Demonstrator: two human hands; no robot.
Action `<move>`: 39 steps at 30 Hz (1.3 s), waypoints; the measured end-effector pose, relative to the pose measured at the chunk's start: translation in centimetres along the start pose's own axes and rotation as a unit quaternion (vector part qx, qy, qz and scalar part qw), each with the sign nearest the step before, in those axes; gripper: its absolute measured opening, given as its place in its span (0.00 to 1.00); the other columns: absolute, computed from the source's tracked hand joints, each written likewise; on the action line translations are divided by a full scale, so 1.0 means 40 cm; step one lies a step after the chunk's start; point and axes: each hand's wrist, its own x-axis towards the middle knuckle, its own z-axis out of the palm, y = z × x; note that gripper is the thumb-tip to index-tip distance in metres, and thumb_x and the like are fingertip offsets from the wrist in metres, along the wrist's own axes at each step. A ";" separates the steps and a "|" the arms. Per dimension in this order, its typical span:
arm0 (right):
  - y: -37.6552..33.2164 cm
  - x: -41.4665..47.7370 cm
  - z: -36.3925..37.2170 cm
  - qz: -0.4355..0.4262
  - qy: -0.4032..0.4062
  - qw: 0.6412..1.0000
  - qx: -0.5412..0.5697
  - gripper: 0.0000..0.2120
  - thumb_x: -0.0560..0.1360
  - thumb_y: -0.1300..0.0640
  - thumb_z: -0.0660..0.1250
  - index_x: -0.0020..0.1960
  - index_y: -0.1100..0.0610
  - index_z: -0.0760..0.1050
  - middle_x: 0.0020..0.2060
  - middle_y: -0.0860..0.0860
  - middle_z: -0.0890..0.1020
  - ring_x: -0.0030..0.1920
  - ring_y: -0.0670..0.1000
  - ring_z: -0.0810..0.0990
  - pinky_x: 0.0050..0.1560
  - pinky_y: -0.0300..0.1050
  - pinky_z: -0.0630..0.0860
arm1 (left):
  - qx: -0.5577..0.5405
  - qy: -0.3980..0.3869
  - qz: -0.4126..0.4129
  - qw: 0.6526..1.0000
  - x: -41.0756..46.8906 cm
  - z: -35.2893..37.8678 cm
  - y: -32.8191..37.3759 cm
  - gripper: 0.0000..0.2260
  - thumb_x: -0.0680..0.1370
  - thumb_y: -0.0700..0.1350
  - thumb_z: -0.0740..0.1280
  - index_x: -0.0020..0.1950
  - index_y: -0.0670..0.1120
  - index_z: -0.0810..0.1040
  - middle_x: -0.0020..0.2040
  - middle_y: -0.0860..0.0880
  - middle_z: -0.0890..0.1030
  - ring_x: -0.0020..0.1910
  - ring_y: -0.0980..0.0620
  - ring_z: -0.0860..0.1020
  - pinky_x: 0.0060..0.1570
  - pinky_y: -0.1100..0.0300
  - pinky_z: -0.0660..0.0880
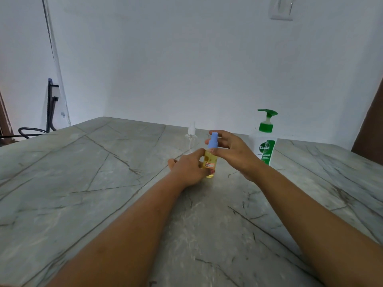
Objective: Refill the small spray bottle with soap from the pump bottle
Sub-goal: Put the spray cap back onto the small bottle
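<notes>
While vertical, spray bottle point(211, 156) nozzle-up.

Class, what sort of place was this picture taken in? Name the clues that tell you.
Probably a room in a home: a marble-patterned table, a plain white wall with a switch plate, and a pump bottle of hand soap standing on the table.

Small spray bottle point(210, 162) on table point(99, 183), pump bottle point(264, 142) behind to its right, seemingly another sprayer point(191, 137) just behind it
</notes>
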 end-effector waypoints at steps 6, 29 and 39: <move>0.005 0.006 0.010 -0.017 0.095 0.994 -0.050 0.22 0.69 0.54 0.74 0.60 0.53 0.71 0.45 0.49 0.79 0.48 0.49 0.77 0.46 0.38 0.75 | -0.002 0.006 0.001 1.000 0.003 0.002 -0.004 0.25 0.77 0.57 0.63 0.72 0.56 0.60 0.65 0.51 0.76 0.66 0.48 0.70 0.65 0.44 0.56; 0.012 0.002 0.011 -0.015 0.037 0.999 -0.020 0.22 0.73 0.55 0.70 0.66 0.52 0.70 0.59 0.48 0.75 0.57 0.48 0.73 0.53 0.39 0.74 | -0.004 -0.003 -0.001 1.000 -0.005 -0.008 0.000 0.27 0.77 0.58 0.62 0.73 0.56 0.58 0.65 0.51 0.76 0.67 0.47 0.69 0.65 0.46 0.56; 0.013 0.008 0.009 -0.026 0.110 0.993 -0.028 0.22 0.68 0.55 0.75 0.59 0.55 0.73 0.38 0.46 0.77 0.41 0.46 0.75 0.42 0.39 0.74 | -0.006 0.003 0.012 1.000 -0.004 -0.007 -0.001 0.27 0.76 0.58 0.63 0.73 0.57 0.59 0.65 0.51 0.76 0.66 0.48 0.69 0.63 0.47 0.57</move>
